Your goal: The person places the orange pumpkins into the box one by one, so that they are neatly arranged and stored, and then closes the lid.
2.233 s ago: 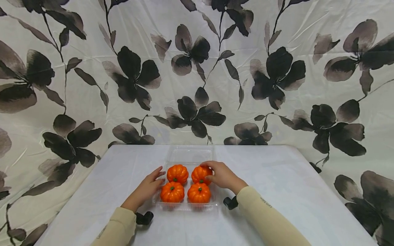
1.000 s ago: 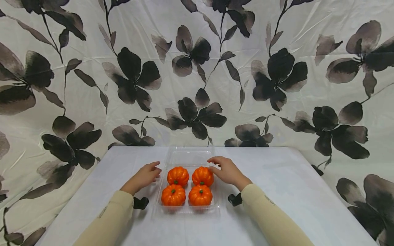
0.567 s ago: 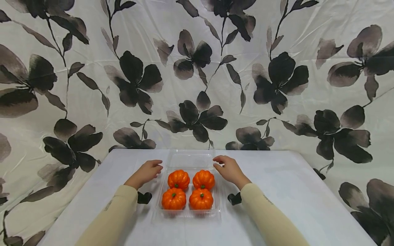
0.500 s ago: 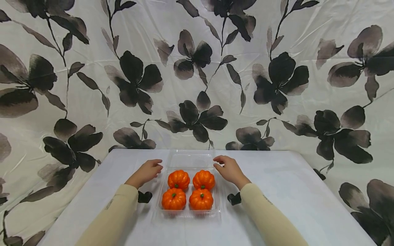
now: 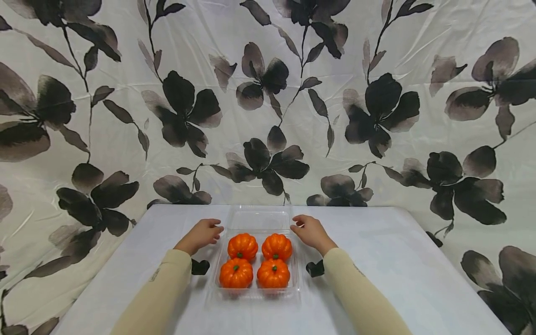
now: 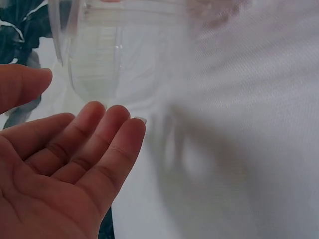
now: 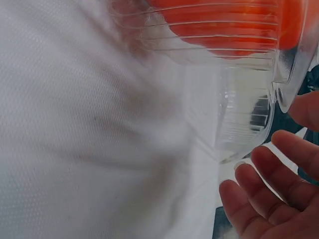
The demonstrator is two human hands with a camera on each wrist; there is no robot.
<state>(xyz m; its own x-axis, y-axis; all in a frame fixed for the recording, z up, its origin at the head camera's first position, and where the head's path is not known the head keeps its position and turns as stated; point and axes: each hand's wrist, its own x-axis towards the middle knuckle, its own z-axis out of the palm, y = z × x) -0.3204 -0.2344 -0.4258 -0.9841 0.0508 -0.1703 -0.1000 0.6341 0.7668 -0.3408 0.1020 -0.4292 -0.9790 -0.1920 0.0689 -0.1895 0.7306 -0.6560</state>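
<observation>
Several small orange pumpkins (image 5: 236, 273) sit in two rows inside a clear plastic clamshell container (image 5: 295, 260). Its lid (image 5: 259, 217) lies folded back toward the far table edge. My left hand (image 5: 202, 235) hovers just left of the container near the hinge, fingers loosely extended, holding nothing. In the left wrist view the left hand (image 6: 75, 164) shows its palm, with fingertips near the clear plastic. My right hand (image 5: 312, 233) mirrors it on the right side, fingers relaxed and nothing held. In the right wrist view, orange shows through the container's ribbed wall (image 7: 219, 30) above the fingers.
The container stands on a white-covered table (image 5: 368, 260). Behind it hangs a white cloth (image 5: 318, 153) with dark flower prints. A black wrist camera (image 5: 200, 267) is worn on the left wrist and another black camera (image 5: 315, 269) on the right.
My right hand has let go of the far right pumpkin and moved right and away to the container's side. My left hand has drawn back from the pumpkins toward the hinge.
</observation>
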